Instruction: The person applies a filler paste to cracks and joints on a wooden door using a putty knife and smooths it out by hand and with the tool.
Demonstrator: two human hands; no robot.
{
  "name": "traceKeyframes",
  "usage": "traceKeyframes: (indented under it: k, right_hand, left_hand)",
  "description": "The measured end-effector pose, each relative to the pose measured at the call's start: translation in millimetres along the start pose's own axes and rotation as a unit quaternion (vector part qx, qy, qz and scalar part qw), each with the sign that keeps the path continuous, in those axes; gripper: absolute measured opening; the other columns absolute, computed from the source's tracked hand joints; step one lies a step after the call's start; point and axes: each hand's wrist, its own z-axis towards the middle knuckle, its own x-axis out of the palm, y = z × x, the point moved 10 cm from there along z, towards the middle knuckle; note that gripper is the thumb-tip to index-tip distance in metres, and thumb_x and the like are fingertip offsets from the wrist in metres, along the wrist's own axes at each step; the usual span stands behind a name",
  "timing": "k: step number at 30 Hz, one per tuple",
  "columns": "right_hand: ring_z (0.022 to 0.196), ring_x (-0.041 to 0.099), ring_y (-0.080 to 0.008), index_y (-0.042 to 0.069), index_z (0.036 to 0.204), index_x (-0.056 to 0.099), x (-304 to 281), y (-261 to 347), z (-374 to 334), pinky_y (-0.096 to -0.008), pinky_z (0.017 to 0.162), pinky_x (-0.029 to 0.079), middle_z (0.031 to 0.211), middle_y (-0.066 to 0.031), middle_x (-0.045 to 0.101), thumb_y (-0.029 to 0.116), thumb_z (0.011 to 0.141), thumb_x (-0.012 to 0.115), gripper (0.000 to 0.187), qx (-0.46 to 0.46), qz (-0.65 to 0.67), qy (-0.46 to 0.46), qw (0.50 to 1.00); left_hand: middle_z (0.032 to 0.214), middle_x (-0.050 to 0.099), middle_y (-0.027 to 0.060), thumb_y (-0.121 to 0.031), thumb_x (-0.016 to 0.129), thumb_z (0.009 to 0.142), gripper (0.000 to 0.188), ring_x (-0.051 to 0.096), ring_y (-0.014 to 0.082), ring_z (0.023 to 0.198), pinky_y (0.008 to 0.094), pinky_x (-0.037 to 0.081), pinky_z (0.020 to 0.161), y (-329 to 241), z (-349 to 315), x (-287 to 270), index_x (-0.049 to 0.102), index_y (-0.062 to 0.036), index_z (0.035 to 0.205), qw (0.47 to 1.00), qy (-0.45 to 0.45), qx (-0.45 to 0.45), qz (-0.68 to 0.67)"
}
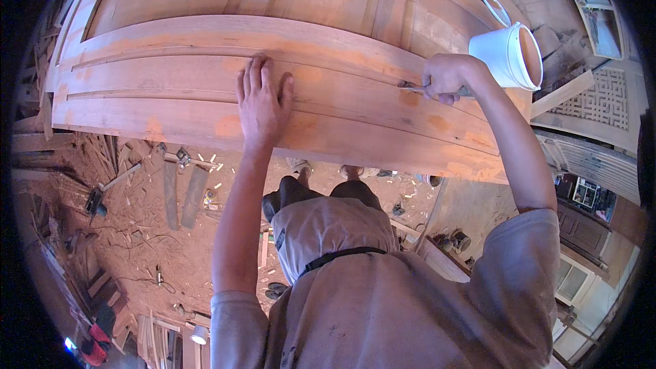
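Before me lies a wooden door panel point(328, 119), its long rails and grooves running left to right, with orange filler patches smeared on the wood. My left hand point(263, 99) rests on the rails near the middle, fingers spread and holding nothing. Toward the right end, my right hand point(447, 78) is closed around a small putty knife point(411, 88). Its thin blade points left, at the wood beside an orange patch; my fingers hide most of its handle. Just beyond this hand stands a white plastic bucket point(488, 51), tilted in view, with an orange-brown inside.
A round white lid point(494, 7) lies behind the bucket. Wood shavings, cables and two dark boards point(183, 195) are on the dusty floor. Stacked lumber point(109, 287) fills the left side. A carved lattice panel point(605, 99) and a white-framed window point(572, 279) are at the right.
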Motion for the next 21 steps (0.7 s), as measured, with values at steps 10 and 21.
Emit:
traceKeyframes:
  k: [10, 21]
  right_hand:
    - [0.067, 0.069, -0.0238, 0.004, 0.092, 0.074, -12.8, 6.4, 12.6, -0.0415, 0.058, 0.053, 0.079, -0.0109, 0.074, 0.02, 0.084, 0.068, 0.019, 0.028, -0.075, -0.004, 0.997]
    - [0.068, 0.07, -0.032, -0.005, 0.087, 0.072, -11.2, 36.5, 3.6, -0.0424, 0.057, 0.055, 0.08, -0.0208, 0.071, 0.003, 0.081, 0.062, 0.014, 0.054, -0.162, -0.035, 0.985]
  left_hand:
    - [0.137, 0.05, 0.0195, -0.029, 0.06, 0.094, 0.048, 0.042, 0.0351, 0.134, 0.0506, 0.03, 0.114, 2.8, -1.3, 2.0, 0.05, 0.002, 0.129, 1.0, 0.002, -0.003, -0.001]
    - [0.137, 0.05, 0.0186, -0.03, 0.06, 0.095, 0.047, 0.043, 0.034, 0.133, 0.0506, 0.03, 0.114, 1.8, -0.4, 0.3, 0.051, 0.0015, 0.128, 1.0, 0.011, -0.012, 0.003]
